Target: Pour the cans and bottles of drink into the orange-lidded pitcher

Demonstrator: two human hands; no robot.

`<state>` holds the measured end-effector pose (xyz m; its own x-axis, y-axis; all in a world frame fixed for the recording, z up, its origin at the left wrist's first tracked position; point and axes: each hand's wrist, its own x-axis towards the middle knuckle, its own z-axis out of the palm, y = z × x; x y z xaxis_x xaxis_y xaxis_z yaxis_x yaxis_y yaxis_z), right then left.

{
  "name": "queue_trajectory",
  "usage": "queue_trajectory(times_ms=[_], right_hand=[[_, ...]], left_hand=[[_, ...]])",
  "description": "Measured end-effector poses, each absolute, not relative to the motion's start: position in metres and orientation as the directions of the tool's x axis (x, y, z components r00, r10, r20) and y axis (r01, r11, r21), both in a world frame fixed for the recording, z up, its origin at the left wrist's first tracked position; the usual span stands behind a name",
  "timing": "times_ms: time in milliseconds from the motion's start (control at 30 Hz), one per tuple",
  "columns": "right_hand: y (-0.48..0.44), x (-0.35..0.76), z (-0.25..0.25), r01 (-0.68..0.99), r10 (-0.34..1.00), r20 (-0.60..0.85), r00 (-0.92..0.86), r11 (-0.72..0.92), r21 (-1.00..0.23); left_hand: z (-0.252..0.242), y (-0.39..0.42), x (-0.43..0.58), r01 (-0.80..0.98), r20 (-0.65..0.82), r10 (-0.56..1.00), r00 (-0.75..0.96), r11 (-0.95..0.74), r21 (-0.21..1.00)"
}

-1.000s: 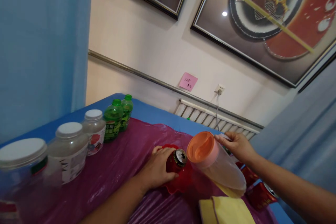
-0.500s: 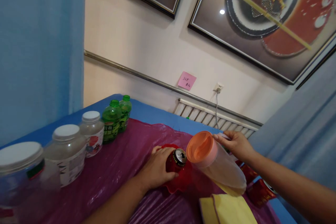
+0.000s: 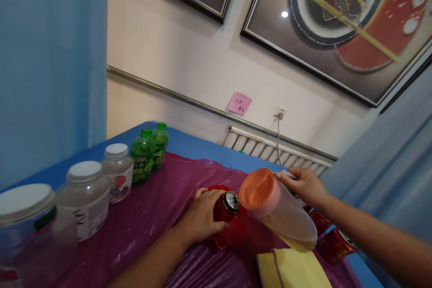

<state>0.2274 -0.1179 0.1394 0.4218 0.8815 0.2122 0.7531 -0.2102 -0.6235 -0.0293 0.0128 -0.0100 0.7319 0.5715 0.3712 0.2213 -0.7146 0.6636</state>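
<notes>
My left hand is wrapped round a dark red drink can with its top tab hole open. The can stands over a red scalloped dish. In my right hand, the fingers close on the handle of a clear plastic pitcher with an orange lid. The pitcher is tilted to the left, and its lid is close beside the top of the can. Whether liquid is flowing between them I cannot make out.
Along the left stand white-lidded clear jars and two green bottles. A folded yellow cloth lies in front on the purple plastic sheet. More red cans sit at the right. A radiator is behind the table.
Both hands, the can and the pitcher hold nearly the same position. Only a very slight shift of the camera view shows.
</notes>
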Motion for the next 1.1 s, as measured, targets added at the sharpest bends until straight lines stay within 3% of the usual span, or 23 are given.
queue_trajectory(times_ms=[1100], right_hand=[[-0.1187, 0.2276, 0.1416, 0.760, 0.882, 0.182, 0.434, -0.250, -0.600]], left_hand=[[-0.0072, 0.0109, -0.0296, 0.217, 0.368, 0.568, 0.736, -0.713, 0.667]])
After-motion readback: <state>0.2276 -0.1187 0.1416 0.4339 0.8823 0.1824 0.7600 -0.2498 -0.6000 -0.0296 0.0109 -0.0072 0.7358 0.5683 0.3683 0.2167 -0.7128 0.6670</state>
